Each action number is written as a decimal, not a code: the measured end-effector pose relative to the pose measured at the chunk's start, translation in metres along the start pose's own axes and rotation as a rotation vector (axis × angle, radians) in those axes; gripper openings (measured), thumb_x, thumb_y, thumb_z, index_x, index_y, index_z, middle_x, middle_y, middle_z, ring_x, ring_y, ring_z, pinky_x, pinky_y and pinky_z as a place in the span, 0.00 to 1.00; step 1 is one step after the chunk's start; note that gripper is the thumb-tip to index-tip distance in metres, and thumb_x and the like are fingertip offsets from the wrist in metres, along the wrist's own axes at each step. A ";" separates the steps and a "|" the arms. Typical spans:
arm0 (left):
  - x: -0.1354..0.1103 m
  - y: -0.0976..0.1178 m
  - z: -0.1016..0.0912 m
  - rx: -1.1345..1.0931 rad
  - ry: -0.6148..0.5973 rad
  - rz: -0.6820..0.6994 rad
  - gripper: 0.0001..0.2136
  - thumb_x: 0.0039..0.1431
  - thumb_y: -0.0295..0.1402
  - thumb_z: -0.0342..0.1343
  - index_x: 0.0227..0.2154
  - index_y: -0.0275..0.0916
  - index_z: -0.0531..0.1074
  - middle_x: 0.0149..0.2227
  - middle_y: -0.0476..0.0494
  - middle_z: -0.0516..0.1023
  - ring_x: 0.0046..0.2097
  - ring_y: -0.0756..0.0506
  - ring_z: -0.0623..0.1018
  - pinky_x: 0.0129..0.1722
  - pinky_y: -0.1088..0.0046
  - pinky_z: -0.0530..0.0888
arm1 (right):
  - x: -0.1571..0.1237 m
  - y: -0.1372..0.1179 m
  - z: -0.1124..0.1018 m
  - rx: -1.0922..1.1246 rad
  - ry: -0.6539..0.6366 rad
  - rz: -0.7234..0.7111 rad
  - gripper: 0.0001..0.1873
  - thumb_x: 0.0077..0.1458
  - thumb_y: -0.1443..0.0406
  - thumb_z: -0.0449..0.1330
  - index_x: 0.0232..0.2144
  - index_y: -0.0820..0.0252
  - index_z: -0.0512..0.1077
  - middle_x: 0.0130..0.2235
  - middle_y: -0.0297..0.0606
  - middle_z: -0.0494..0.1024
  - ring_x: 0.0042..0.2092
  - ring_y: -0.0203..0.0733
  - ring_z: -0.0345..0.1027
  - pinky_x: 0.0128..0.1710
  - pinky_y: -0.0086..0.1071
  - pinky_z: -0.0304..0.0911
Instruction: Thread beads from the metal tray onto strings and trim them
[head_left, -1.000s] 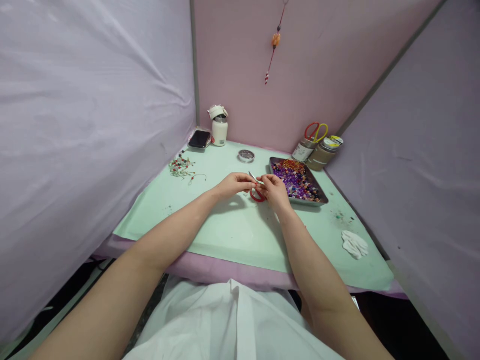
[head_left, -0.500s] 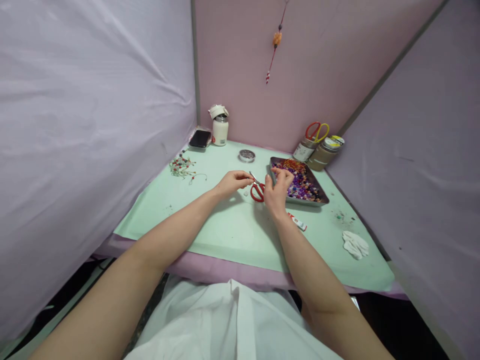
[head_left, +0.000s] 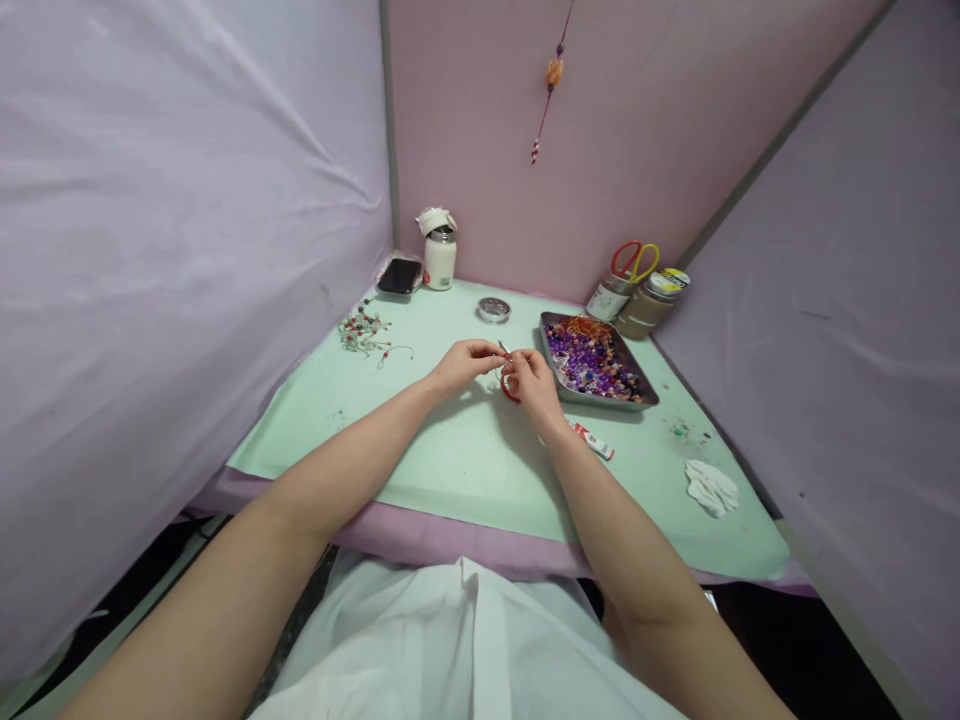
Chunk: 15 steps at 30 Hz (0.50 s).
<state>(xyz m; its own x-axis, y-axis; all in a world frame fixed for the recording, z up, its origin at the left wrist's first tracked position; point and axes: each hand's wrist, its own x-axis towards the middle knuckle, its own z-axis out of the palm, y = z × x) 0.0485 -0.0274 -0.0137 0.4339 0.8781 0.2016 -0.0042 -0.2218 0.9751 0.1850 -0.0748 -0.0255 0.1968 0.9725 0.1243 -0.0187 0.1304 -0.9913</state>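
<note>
My left hand point(head_left: 463, 366) is closed in a pinch, and a thin cord shows faintly below its fingertips. My right hand point(head_left: 532, 386) meets it, thumb and fingers pressed together; whatever small thing lies between these fingertips is too small to make out. Just under and behind the fingers lie scissors with red handles point(head_left: 509, 390), partly covered by my right hand. To the right of that hand stands a metal tray point(head_left: 609, 403) holding purple, dark and orange beads point(head_left: 592, 360) and a tangle of orange cord point(head_left: 589, 328).
Beaded cords point(head_left: 365, 332) lie at left. Behind are a phone point(head_left: 400, 276), a white bottle point(head_left: 440, 262), a small round tin point(head_left: 494, 310) and jars point(head_left: 643, 313), one with scissors point(head_left: 634, 260). A red-white packet point(head_left: 595, 441) and white gloves point(head_left: 711, 488) lie at right.
My right hand has moved left from beside the tray, its fingers closing at my left fingertips. It now covers more of the red scissors. My left hand has stayed nearly still.
</note>
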 end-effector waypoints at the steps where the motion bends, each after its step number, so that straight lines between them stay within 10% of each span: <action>1: 0.000 0.000 0.000 -0.013 -0.011 -0.013 0.12 0.44 0.37 0.60 0.31 0.35 0.76 0.27 0.48 0.74 0.29 0.52 0.67 0.33 0.74 0.64 | 0.000 -0.001 -0.001 -0.035 0.007 -0.046 0.13 0.50 0.53 0.57 0.30 0.55 0.64 0.26 0.28 0.68 0.22 0.30 0.57 0.20 0.25 0.53; 15: 0.003 -0.007 0.004 -0.299 -0.064 -0.168 0.11 0.43 0.33 0.62 0.30 0.32 0.77 0.29 0.44 0.75 0.31 0.52 0.70 0.37 0.71 0.65 | 0.001 -0.001 -0.007 -0.308 0.077 -0.294 0.06 0.51 0.61 0.55 0.28 0.58 0.66 0.25 0.30 0.68 0.25 0.34 0.59 0.27 0.29 0.56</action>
<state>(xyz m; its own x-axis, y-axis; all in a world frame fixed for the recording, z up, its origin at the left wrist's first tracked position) 0.0536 -0.0246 -0.0201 0.5062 0.8615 0.0393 -0.1882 0.0659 0.9799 0.1919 -0.0749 -0.0245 0.2231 0.8840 0.4109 0.3401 0.3244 -0.8827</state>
